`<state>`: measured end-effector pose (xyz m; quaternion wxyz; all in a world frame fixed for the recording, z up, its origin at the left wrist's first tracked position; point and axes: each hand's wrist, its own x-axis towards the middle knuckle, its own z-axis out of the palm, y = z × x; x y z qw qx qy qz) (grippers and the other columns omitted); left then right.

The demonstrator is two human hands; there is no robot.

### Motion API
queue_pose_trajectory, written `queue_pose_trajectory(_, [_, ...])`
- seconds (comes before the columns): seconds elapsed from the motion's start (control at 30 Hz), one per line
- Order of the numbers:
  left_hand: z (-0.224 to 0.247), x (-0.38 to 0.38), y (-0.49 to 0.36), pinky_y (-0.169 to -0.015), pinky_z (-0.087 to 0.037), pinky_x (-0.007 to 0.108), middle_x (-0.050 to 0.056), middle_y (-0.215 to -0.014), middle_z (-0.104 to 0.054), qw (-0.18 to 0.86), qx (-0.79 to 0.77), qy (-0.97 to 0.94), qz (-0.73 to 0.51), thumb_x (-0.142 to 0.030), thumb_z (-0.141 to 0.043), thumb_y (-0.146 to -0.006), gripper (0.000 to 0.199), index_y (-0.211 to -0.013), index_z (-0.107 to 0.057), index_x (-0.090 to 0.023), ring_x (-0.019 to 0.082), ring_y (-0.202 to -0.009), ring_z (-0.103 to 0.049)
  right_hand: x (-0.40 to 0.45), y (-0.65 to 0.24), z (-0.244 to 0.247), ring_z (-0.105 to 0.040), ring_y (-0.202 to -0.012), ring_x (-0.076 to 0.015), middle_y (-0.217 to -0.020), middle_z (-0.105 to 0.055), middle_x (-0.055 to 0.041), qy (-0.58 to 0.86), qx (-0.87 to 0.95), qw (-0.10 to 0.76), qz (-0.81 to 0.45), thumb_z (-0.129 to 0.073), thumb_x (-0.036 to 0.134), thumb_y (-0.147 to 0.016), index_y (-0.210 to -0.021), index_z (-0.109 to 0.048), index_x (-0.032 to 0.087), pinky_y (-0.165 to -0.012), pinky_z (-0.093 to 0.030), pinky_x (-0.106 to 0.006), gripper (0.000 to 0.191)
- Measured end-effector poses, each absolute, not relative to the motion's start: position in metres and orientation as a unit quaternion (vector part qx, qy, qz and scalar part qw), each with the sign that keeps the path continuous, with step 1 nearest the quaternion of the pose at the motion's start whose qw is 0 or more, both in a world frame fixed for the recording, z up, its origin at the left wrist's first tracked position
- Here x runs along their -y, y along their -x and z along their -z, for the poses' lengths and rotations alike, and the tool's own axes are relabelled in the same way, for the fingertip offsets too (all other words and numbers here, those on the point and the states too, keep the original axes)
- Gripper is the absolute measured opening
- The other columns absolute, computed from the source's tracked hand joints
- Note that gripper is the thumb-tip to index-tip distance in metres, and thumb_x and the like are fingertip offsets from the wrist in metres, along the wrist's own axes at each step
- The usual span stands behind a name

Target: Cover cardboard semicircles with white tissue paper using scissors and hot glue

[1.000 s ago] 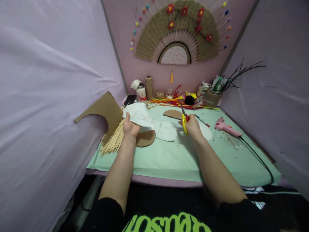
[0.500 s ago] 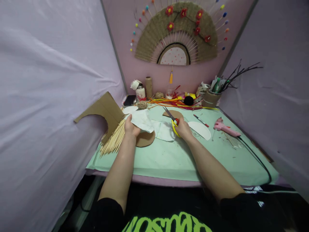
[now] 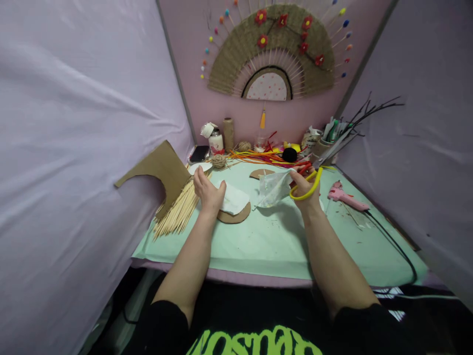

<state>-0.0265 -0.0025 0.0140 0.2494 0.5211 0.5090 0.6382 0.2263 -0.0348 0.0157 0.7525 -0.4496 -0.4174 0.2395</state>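
Note:
My right hand (image 3: 306, 190) holds a pair of scissors with yellow and red handles (image 3: 314, 188), blades pointing away to the upper right. Pinched in the same hand is a thin white piece of cloth (image 3: 274, 188), lifted above the table. On the left, my left hand (image 3: 210, 194) has its fingers apart beside another white cloth piece (image 3: 235, 198). Whether that hand touches the cloth is hard to tell. This cloth lies over a rounded piece of brown cardboard (image 3: 236, 216). A second cardboard piece (image 3: 261, 173) lies farther back, partly covered by the lifted cloth.
Bamboo skewers (image 3: 177, 213) lie at left beside a cut cardboard sheet (image 3: 157, 170). A pink glue gun (image 3: 347, 197) rests at right, with a black cable. Twine, pipe cleaners (image 3: 254, 158), jars and a phone (image 3: 199, 154) line the back. A decorated fan (image 3: 266, 54) hangs on the wall.
My right hand has moved right and lifted a white cloth piece off the table, scissors still in it. My left hand has let its cloth down onto the cardboard, which has shifted right.

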Motion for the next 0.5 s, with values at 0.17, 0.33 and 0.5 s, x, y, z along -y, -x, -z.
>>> queue_pose_trajectory(0.17, [-0.049,0.019,-0.002,-0.121,-0.009,0.039,0.012,-0.150,-0.043,0.428,-0.293,-0.615,-0.594,-0.007,-0.087,-0.045,0.082,-0.122,-0.060,-0.022,0.030,-0.148,-0.022,0.046,-0.224,-0.050,-0.048,-0.059,-0.0148,-0.072,-0.051,0.0013,0.452,0.512,0.662,-0.310,-0.069,0.045,-0.062,-0.077,-0.047,0.024,-0.052,-0.043,-0.029,0.033])
queue_pose_trajectory(0.33, [-0.082,0.011,-0.033,-0.110,-0.036,0.043,0.012,-0.131,-0.061,0.476,-0.173,-0.754,-0.418,-0.013,-0.088,-0.046,0.075,-0.117,-0.066,-0.021,0.035,-0.127,-0.051,0.053,-0.220,-0.085,-0.050,-0.058,-0.0154,-0.065,-0.052,0.0015,0.459,0.620,0.552,-0.315,-0.076,0.049,-0.064,-0.077,-0.054,0.023,-0.051,-0.044,-0.029,0.037])
queue_pose_trajectory(0.5, [-0.078,-0.019,-0.045,-0.086,-0.050,0.037,0.005,-0.087,-0.072,0.436,-0.232,-0.825,-0.274,-0.018,-0.083,-0.056,0.035,-0.090,-0.075,-0.015,0.028,-0.086,-0.066,0.042,-0.210,-0.098,-0.050,-0.060,-0.0149,-0.068,-0.053,0.0021,0.451,0.613,0.560,-0.327,-0.081,0.045,-0.060,-0.079,-0.051,0.023,-0.055,-0.042,-0.029,0.042])
